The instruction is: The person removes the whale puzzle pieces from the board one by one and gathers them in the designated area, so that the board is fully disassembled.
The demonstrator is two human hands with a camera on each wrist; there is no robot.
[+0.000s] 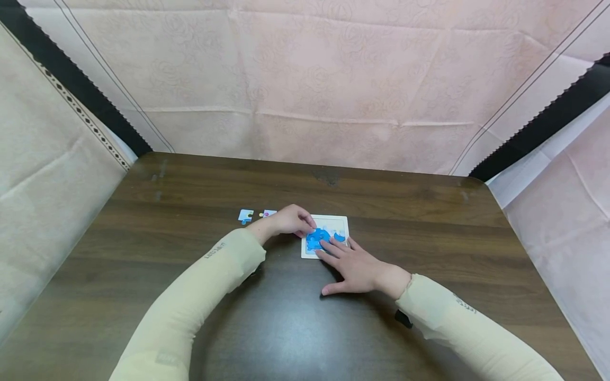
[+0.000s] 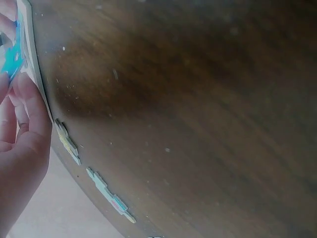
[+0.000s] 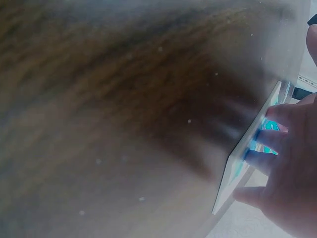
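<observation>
A square jigsaw puzzle (image 1: pixel 324 219) with a pale border and a blue animal picture lies on the table. My left hand (image 1: pixel 292 219) reaches over its left edge, with bent fingers and thumb tips close together at the picture; I cannot tell whether a piece is between them. In the left wrist view its fingertips (image 2: pixel 30 94) are beside a bright blue part of the picture. From the lower right, my right hand (image 1: pixel 356 269) spreads its straight fingers over the puzzle's lower right part, thumb out over the table. The right wrist view shows those fingers (image 3: pixel 262 161) across the puzzle's edge.
Two loose jigsaw pieces lie left of the puzzle: one piece (image 1: pixel 245 215) farther out, another piece (image 1: pixel 269 213) partly hidden behind my left wrist. The brown wooden table (image 1: pixel 419 222) ends at a far edge before a pale hanging cloth (image 1: pixel 314 79).
</observation>
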